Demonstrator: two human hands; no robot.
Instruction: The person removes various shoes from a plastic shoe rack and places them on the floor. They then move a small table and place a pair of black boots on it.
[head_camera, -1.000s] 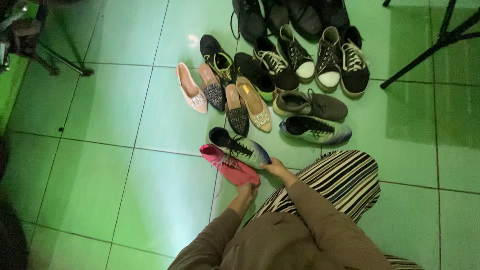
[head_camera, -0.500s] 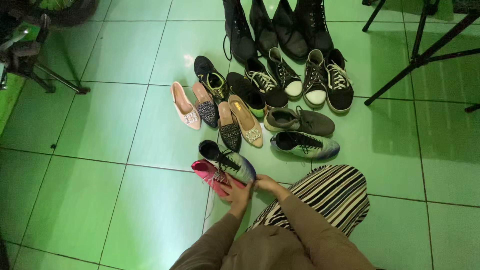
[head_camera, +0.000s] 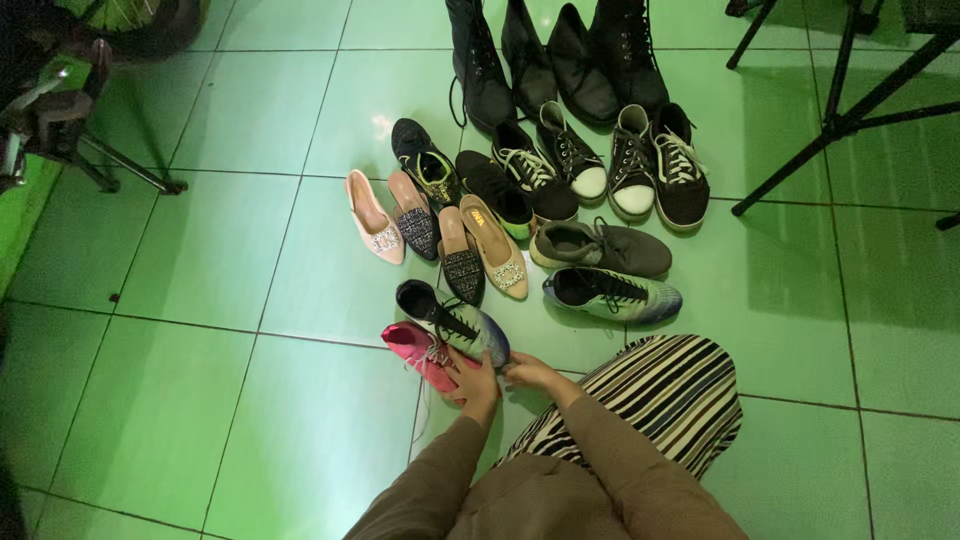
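Observation:
My left hand (head_camera: 475, 382) grips the toe end of a pink lace-up shoe (head_camera: 418, 347) lying on the green tiled floor. My right hand (head_camera: 528, 372) touches the toe of a black-and-blue football boot (head_camera: 450, 318) that rests against the pink shoe. Its matching boot (head_camera: 612, 293) lies further right, apart from both hands. My striped skirt (head_camera: 650, 395) covers my knee just right of my hands.
Beyond my hands lie several shoes: pale and patterned flats (head_camera: 430, 228), a grey sneaker (head_camera: 598, 246), black sneakers (head_camera: 610, 160) and black boots (head_camera: 555, 55). Tripod legs (head_camera: 830, 120) stand at the right, another stand (head_camera: 90, 150) at the left.
My left hand slid up from the pink shoe's tip onto the shoe. Both shoes shifted slightly left and closer together. The camera tilted, showing more of the boots.

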